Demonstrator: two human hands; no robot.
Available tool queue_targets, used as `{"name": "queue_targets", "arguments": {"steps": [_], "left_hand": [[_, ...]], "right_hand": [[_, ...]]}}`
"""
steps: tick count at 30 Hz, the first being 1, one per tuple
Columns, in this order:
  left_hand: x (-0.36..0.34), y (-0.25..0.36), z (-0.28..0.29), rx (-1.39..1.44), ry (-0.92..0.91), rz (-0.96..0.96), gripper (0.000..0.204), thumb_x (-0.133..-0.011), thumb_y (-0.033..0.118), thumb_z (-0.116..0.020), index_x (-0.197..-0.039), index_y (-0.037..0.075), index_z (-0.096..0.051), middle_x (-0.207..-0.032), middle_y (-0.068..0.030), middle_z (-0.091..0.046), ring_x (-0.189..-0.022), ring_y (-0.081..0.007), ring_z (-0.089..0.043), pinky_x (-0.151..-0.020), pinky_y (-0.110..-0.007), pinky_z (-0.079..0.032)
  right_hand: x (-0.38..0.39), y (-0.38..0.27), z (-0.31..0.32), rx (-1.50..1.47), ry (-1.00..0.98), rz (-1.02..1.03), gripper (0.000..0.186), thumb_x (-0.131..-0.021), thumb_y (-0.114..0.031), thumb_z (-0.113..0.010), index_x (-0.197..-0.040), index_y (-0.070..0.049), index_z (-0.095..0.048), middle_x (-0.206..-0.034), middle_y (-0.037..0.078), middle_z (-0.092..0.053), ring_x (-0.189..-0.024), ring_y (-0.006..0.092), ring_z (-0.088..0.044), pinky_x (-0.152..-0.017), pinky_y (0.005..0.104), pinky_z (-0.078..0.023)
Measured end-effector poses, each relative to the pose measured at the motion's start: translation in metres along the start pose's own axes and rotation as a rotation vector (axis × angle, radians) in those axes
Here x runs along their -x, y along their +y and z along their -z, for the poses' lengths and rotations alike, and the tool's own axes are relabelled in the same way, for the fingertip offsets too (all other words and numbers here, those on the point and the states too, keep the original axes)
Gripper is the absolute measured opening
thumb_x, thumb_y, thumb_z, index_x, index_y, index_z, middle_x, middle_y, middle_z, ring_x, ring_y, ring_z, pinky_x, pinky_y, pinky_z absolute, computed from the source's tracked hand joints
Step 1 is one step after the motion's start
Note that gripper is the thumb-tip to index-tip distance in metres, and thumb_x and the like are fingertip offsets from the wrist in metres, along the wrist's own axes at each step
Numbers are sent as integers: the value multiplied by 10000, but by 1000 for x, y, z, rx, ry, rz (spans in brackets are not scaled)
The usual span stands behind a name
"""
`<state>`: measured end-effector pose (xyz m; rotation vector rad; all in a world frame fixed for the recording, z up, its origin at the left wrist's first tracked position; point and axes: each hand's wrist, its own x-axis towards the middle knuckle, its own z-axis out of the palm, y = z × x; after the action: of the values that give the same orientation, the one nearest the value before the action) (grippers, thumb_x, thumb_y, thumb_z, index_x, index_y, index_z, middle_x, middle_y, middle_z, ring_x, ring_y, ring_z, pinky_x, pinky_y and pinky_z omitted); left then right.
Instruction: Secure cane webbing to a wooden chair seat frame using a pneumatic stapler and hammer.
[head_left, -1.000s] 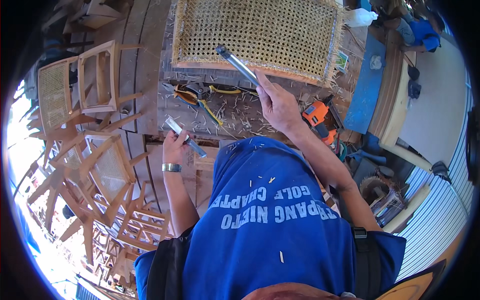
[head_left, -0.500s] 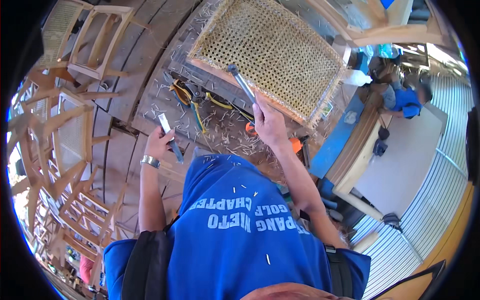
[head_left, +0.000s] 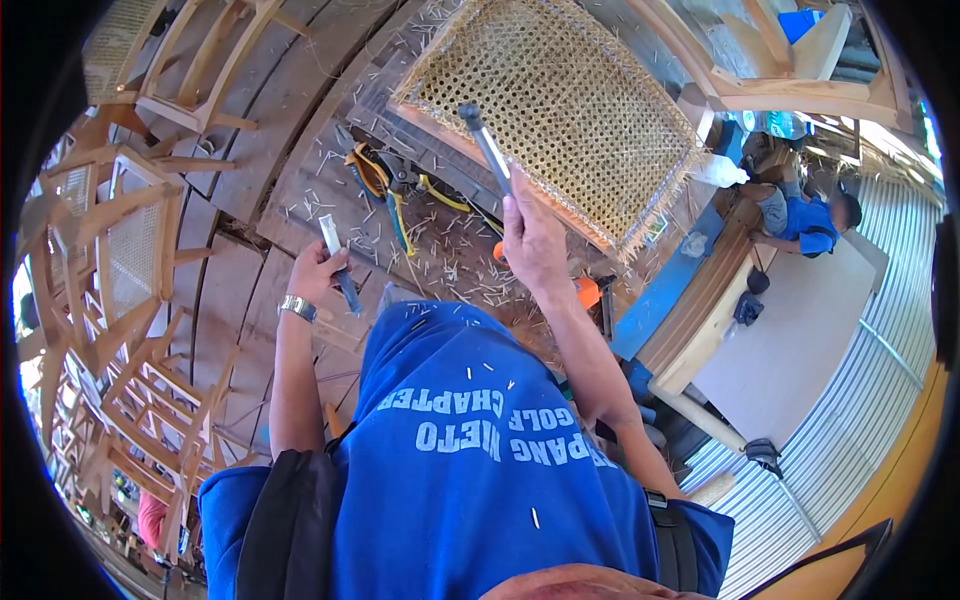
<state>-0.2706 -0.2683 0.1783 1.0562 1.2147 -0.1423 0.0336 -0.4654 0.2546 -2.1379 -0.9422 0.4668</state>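
My left hand (head_left: 318, 272) is closed round a short flat tool, perhaps a chisel, with a pale upper end (head_left: 331, 232) and a blue-grey lower end. In my right hand (head_left: 534, 240) is a hammer (head_left: 488, 145), its dark head pointing up and away and its metal shaft over the near edge of a caned seat panel (head_left: 560, 110). The panel is a wooden frame with open woven cane and frayed strand ends at its right corner. Between my hands lie yellow-handled pliers (head_left: 400, 215) among scattered cane bits.
An orange-and-black tool (head_left: 588, 292) lies beside my right forearm. A white bottle (head_left: 722, 171) stands past the panel's right corner. Wooden chair frames (head_left: 140, 235) crowd the left, and another frame (head_left: 800, 95) is at upper right. Another person (head_left: 810, 225) in blue sits at right near a board.
Both hands keep hold of their tools. The hammer has barely shifted, its head slightly further right and nearer the panel. The whole view has moved a little.
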Motion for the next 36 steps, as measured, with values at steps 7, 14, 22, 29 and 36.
{"name": "queue_targets", "arguments": {"steps": [7, 14, 22, 29, 36], "left_hand": [[0, -2, 0, 63, -14, -1, 221, -901, 215, -716, -993, 62, -586, -812, -6, -648, -723, -109, -649, -604, -270, -515], [1, 5, 0, -27, -9, 10, 202, -902, 203, -707, -987, 64, -587, -810, 3, -646, -693, -97, -630, -597, -257, -498], [4, -8, -1, -40, 14, -5, 209, -904, 222, -709, -972, 65, -589, -782, 12, -651, -656, -84, -605, -575, -255, -480], [1, -7, -10, -49, 7, -33, 185, -907, 189, -701, -957, 56, -582, -793, -10, -653, -677, -105, -627, -574, -273, -495], [20, 33, -29, -210, -97, -96, 227, -909, 88, -660, -1109, 11, -585, -931, -58, -666, -800, -120, -643, -680, -277, -527]], "right_hand": [[-9, -16, 17, -7, -129, -104, 445, -992, -152, -561, -1432, -150, -495, -732, 124, -621, -569, 141, -531, -566, 296, -471], [-9, 11, -15, 73, 51, 144, 453, -997, -146, -558, -1443, -168, -484, -659, 90, -525, -535, 131, -460, -535, 296, -440], [-16, 1, -20, 110, 10, 103, 449, -989, -145, -561, -1432, -137, -489, -699, 105, -581, -560, 151, -514, -574, 312, -461], [-24, -8, -25, 97, -60, 26, 443, -979, -144, -557, -1414, -102, -489, -1085, 235, -669, -861, 345, -693, -764, 371, -542], [34, -16, 34, -345, -61, -206, 408, -992, -190, -554, -1378, -60, -520, -827, 153, -679, -641, 201, -625, -630, 321, -498]]}}
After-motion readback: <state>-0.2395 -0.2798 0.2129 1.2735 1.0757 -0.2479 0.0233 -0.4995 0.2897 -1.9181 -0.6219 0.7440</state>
